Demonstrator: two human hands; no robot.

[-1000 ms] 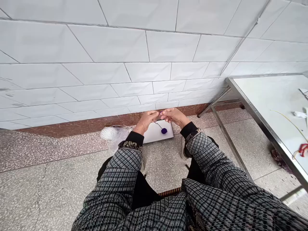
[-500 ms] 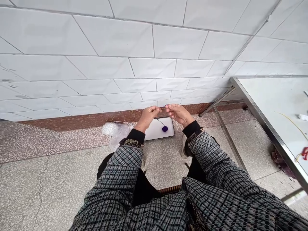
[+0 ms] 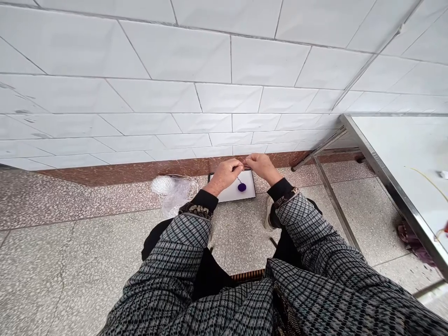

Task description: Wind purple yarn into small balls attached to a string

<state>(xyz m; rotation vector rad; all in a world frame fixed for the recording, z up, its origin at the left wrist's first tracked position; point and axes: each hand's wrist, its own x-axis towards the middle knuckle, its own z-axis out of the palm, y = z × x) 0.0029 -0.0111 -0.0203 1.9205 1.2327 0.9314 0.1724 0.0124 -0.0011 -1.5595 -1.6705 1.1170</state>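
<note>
My left hand [image 3: 227,175] and my right hand [image 3: 261,165] are held together in front of me, fingertips pinched and nearly touching. A thin dark thread runs down from the pinch to a small purple ball [image 3: 241,187]. The ball hangs or rests over a white board [image 3: 236,191] lying on the floor by the wall. Both arms wear grey checked sleeves. What exactly sits between the fingertips is too small to make out beyond the thread.
A clear plastic bag with white yarn [image 3: 168,189] lies on the floor left of the board. A metal-framed table [image 3: 385,172] stands at the right, with yellow cord and red bits on top. White tiled wall ahead; speckled floor around my legs.
My hands have come closer together and dropped lower toward the board, so the thread hanging to the purple ball looks shorter.
</note>
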